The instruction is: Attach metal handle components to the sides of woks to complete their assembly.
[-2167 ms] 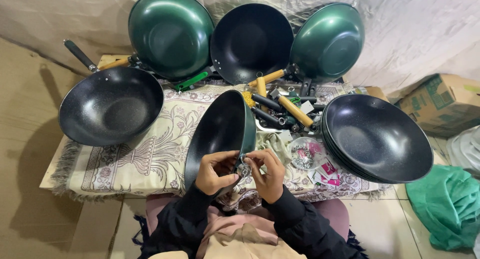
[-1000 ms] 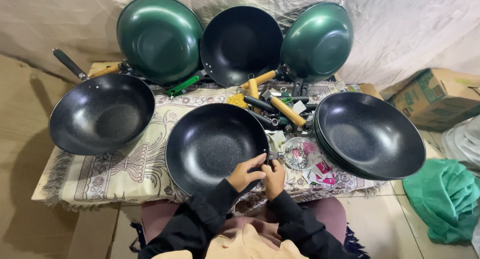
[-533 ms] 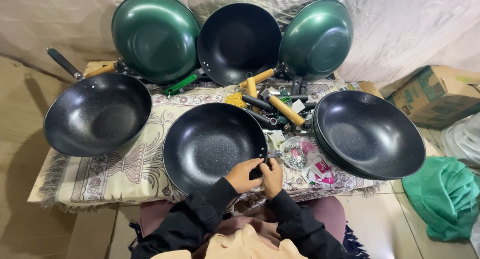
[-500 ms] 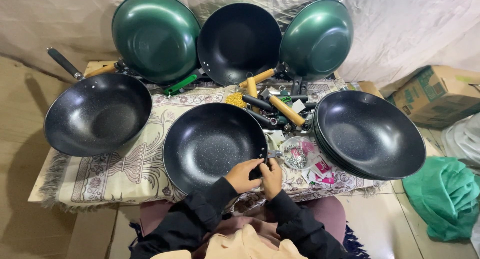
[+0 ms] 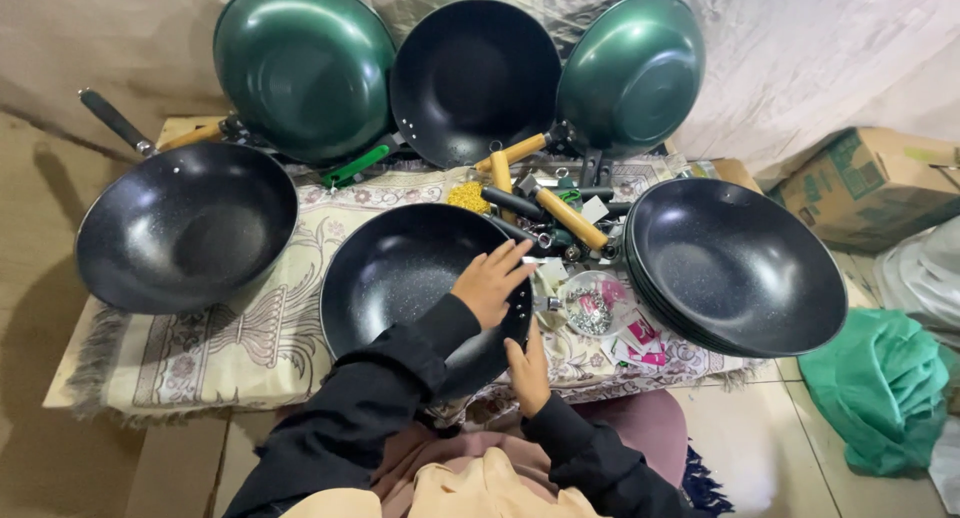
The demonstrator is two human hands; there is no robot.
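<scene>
Both hands meet on the black wok (image 5: 400,278) (speckled inside): left hand (image 5: 490,283) fingers spread over its rim, right hand (image 5: 527,370) gripping its near edge on the table (image 5: 250,328).

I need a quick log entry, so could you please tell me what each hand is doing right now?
Left hand: open, fingers resting on the black wok at its rim.
Right hand: against the wok's near edge; grip cannot be told.

three woks leaning on the backdrop: green (image 5: 305,68), black (image 5: 475,78), green (image 5: 630,70) | cardboard box (image 5: 865,183) far right | green cloth (image 5: 880,388) on floor
</scene>
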